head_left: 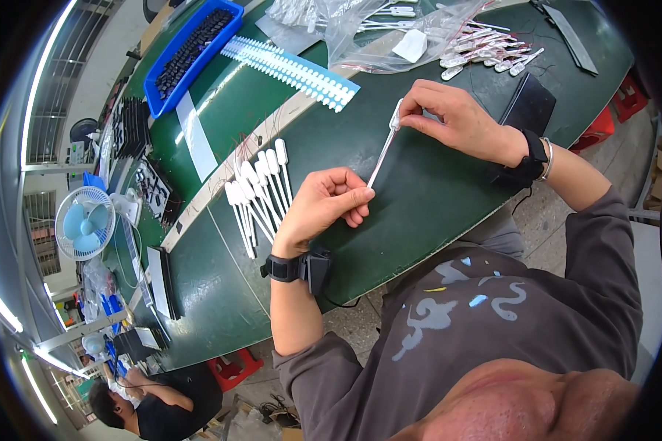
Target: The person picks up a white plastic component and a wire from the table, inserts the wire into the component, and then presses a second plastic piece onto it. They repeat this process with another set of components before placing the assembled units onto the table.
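Note:
Both hands hold one thin white stick [382, 163] with a wider paddle-shaped head, slanted above the green table. My left hand [329, 200] pinches its lower end between thumb and fingers. At the head end, my right hand [452, 121] is closed on it with thumb and forefinger. Left of my left hand lies a row of similar white sticks [261, 180], paddle heads pointing away from me, with fine reddish wires beyond them. More such sticks [485, 51] with thin wires are heaped at the far right, beyond my right hand.
A blue tray [235, 20] of small black parts stands at the far left, beside a light-blue sheet [290, 71] of white pieces. Clear plastic bags [379, 40] lie at the back. A black case [528, 103] sits by my right wrist. A fan [85, 223] and another person [158, 400] are leftward.

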The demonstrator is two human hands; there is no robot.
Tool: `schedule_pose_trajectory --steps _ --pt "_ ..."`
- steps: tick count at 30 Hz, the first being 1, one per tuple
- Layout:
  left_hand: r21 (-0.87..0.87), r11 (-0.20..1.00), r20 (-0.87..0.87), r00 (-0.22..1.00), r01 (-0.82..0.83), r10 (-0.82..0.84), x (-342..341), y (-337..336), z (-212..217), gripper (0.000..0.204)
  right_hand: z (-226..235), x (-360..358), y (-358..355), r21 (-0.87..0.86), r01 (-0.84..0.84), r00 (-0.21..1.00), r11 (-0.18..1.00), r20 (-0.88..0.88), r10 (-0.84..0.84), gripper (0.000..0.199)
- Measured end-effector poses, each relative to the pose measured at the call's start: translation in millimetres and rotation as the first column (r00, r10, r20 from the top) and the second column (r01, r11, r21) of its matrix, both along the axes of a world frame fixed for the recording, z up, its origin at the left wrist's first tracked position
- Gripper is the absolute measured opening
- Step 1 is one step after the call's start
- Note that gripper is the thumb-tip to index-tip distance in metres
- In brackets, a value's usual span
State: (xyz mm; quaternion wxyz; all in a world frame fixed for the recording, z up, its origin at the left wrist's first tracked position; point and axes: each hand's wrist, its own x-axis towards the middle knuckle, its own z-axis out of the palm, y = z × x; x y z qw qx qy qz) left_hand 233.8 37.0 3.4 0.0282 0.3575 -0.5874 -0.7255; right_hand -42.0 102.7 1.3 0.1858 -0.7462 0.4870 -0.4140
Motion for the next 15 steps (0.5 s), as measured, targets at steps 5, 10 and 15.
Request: schedule_pose_trajectory --steps 5,10,15 --pt "0.010 1.000 0.001 1.000 0.002 -0.002 -0.9 0.9 3.9 0.015 -3.0 -3.0 -1.6 -0.029 0.003 1.000 1.000 -0.006 -0.003 0.008" --pt "0.012 1.000 -0.009 1.000 0.012 -0.012 -1.2 0.2 6.5 0.014 -1.3 -4.6 -1.5 -0.040 0.041 0.999 0.998 0.005 -0.041 0.015" --pt "0.019 1.000 -0.035 0.999 0.000 0.001 -1.7 1.2 5.1 0.014 0.4 -7.0 0.5 0.067 0.094 0.992 0.993 0.084 -0.099 0.028"
